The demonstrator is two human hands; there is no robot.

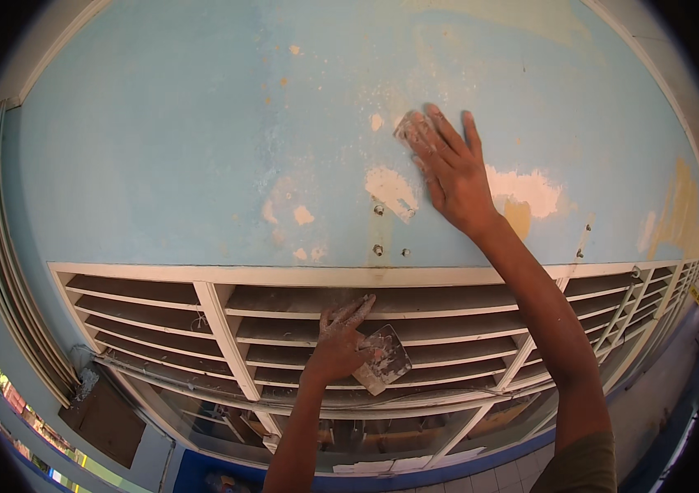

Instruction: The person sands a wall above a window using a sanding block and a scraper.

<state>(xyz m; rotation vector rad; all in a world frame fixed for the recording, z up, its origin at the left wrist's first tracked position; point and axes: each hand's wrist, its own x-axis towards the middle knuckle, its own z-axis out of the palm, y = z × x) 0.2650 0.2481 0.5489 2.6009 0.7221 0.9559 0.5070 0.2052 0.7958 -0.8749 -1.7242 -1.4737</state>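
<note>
My right hand [454, 177] presses a small flat scraper [403, 126], smeared with white putty, against the light blue wall [177, 156]. Its fingers lie over the back of the scraper. Lower down, my left hand [339, 343] holds a dark, square putty plate [387, 360] with pale putty on its face and along one edge. White dust coats the fingers of that hand. Near my right hand, a white filled patch [390, 191] lies to the left and a larger white patch [523, 191] to the right.
Below the wall runs a white frame [222, 329] with horizontal louvre slats [415, 329]. Bolts [378, 250] stick out of the wall above it. Several pipes [4, 246] run down the left side. A brown board [103, 419] sits at lower left, and a tiled floor [505, 476] shows below.
</note>
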